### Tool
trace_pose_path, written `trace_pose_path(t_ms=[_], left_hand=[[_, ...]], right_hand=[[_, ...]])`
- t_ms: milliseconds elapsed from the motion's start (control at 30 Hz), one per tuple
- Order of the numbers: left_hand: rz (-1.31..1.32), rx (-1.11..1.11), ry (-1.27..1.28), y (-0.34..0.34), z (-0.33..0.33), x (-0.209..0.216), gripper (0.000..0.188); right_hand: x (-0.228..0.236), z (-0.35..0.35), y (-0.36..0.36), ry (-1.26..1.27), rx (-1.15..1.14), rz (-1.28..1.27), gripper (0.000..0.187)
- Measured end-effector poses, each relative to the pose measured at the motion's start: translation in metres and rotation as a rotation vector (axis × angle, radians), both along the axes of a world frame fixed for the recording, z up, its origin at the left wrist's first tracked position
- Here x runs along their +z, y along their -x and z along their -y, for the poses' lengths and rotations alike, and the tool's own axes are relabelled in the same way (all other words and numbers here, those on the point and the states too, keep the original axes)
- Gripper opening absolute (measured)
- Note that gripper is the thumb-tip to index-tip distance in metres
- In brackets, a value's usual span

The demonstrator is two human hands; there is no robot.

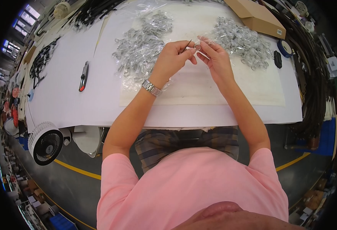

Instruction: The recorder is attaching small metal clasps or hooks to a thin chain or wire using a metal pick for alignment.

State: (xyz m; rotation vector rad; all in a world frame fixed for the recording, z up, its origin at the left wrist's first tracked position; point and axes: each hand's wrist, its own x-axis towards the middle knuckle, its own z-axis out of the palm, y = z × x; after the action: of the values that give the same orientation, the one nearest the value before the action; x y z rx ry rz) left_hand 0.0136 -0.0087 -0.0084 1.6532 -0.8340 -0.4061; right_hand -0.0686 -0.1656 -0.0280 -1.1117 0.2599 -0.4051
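My left hand (173, 57) has its thumb and fingers drawn together on a thin dark pointed tool (189, 45), its tip slanting up and away from me. My right hand (217, 56) pinches a small ring (197, 47) at the fingertips, between my two hands and just above the table (99, 109); I can't tell whether my left fingertips press on the ring too. A bit of clear film shows by my right fingers.

A pale sheet (207, 96) lies under my work. On it, just beyond my left wrist with its metal watch (151, 88), spreads one heap of clear-wrapped rings (137, 48); a second heap (245, 46) sits beyond my right hand. Farther left lies a red-and-black utility knife (84, 76). Over to the right are a blue tape roll (285, 48), a small black object (278, 59) beside it, and a cardboard box (258, 19).
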Motion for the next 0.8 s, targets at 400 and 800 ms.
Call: trace_pose_path(t_ms=[400,800], left_hand=[[0.048,-0.011,0.026,0.001,0.001,0.0,0.043],[-0.154,0.112,0.138,-0.006,-0.004,0.002,0.028]], right_hand=[[0.001,0.004,0.0,-0.056,0.03,-0.032,0.023],[0.011,0.01,0.007,-0.091,-0.008,-0.089,0.028]])
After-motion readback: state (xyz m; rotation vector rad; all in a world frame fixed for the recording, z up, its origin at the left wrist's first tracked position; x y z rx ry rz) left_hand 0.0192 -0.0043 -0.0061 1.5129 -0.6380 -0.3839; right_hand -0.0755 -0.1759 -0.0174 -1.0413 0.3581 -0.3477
